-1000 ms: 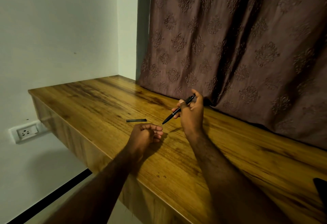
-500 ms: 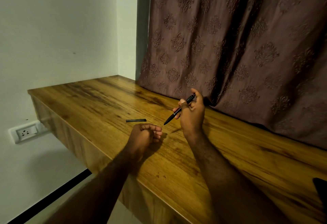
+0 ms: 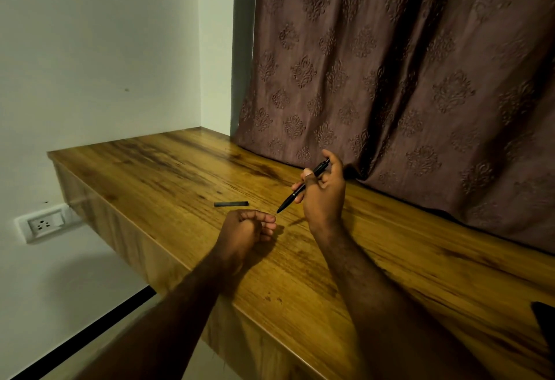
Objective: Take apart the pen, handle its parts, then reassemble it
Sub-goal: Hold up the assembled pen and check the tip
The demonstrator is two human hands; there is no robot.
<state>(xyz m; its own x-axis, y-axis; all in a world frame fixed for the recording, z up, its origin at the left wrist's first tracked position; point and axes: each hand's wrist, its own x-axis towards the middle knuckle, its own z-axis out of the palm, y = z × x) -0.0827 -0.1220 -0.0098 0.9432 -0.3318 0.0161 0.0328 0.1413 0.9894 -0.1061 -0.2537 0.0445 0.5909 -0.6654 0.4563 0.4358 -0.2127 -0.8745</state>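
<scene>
My right hand (image 3: pixel 326 199) pinching the pen (image 3: pixel 302 188), tip down toward my left hand (image 3: pixel 244 231), curled on the table (image 3: pixel 420 259), whether it holds anything I cannot tell, dark part (image 3: pixel 231 204) just beyond.

Support: wooden tabletop (image 3: pixel 156 169), streaked grain | Lying on it: short dark pen piece (image 3: pixel 231 204), flat, at 11 o'clock from the left hand (image 3: pixel 246 229), which rests curled on the wood | Frame edge, 4 o'clock: dark object (image 3: pixel 545 319), cut off.

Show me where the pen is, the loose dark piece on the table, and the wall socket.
pen (image 3: pixel 287 201): head view, lower barrel near the tip.
loose dark piece (image 3: pixel 231 204): head view, its middle.
wall socket (image 3: pixel 43 225): head view, centre of the faceplate.
</scene>
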